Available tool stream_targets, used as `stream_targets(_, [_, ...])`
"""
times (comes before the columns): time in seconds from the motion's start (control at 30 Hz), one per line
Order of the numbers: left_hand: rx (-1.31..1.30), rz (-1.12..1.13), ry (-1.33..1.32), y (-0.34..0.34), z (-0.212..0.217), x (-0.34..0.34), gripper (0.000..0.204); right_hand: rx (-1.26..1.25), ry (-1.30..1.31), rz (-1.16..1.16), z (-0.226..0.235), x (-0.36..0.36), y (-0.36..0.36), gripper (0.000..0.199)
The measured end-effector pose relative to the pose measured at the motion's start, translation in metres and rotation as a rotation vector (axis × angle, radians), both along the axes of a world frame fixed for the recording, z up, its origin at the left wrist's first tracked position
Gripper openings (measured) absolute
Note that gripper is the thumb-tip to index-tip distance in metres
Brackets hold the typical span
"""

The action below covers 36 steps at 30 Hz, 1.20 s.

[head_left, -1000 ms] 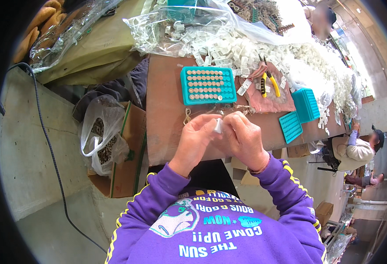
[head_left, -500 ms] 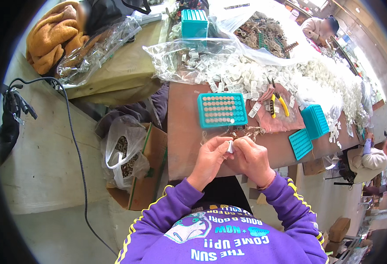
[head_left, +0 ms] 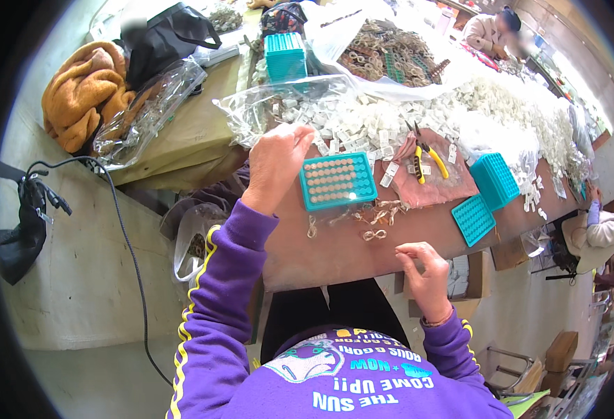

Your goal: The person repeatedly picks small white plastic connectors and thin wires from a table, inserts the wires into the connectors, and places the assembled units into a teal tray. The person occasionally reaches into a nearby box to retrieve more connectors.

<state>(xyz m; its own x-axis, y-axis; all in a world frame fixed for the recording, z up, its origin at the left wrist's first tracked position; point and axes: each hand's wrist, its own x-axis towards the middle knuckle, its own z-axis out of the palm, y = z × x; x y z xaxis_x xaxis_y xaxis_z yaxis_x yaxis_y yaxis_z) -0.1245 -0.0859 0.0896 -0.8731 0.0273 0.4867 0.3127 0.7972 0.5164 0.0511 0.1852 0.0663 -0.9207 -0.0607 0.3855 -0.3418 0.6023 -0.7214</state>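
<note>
My left hand [head_left: 279, 162] is raised at the left edge of a pile of small white plastic pieces [head_left: 370, 119]. Its fingers are pressed together, and whatever they hold, if anything, is hidden. Lower down, my right hand [head_left: 427, 278] hovers at the table's near edge, thumb and fingers curled toward each other; I cannot make out anything between them. A teal tray [head_left: 337, 204] with rows of round silvery discs lies between and beyond the hands. Short beige cord loops [head_left: 374, 234] lie just in front of it. Yellow-handled pliers [head_left: 441, 165] rest on a pink cloth [head_left: 460, 192].
Stacked teal trays [head_left: 497, 183] and a single teal tray [head_left: 473, 223] lie to the right. Another teal stack [head_left: 284, 59] stands at the back. Plastic sheeting holds a heap of cords [head_left: 394, 52]. A black cable [head_left: 127, 244] hangs at left. Two people are farther off.
My hands have parted from around a small white piece, which no longer shows. The left has gone up and left to the white pile; the right has drawn lower right.
</note>
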Motion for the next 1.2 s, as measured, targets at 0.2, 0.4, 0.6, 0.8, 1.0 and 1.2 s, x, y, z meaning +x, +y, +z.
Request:
stream_targets(0.2, [-0.173,-0.288,-0.062,-0.003,-0.022,-0.037,0.015,-0.009,-0.019,-0.031,-0.005,0.002,0.017,0.008])
stream_targets(0.4, [-0.65,-0.573,-0.254,-0.001,-0.029,-0.101,0.023,-0.006,-0.012,-0.072,-0.003,0.005,0.022,0.008])
stream_targets(0.6, [-0.572,-0.609,-0.167,-0.003,-0.041,-0.105,0.02,-0.003,0.042,-0.088,-0.009,-0.015,0.027,0.007])
stream_targets(0.8, [0.39,-0.439,-0.095,-0.004,-0.035,-0.093,0.013,0.137,0.13,-0.082,-0.013,-0.069,0.02,0.01])
stream_targets(1.0, [1.254,-0.5,-0.181,-0.021,-0.006,-0.02,0.017,0.555,0.183,0.13,-0.018,-0.12,0.024,0.02])
stream_targets(1.2, [1.191,-0.479,-0.357,0.009,-0.033,0.115,0.045,0.539,0.116,0.225,-0.026,-0.12,0.028,0.017])
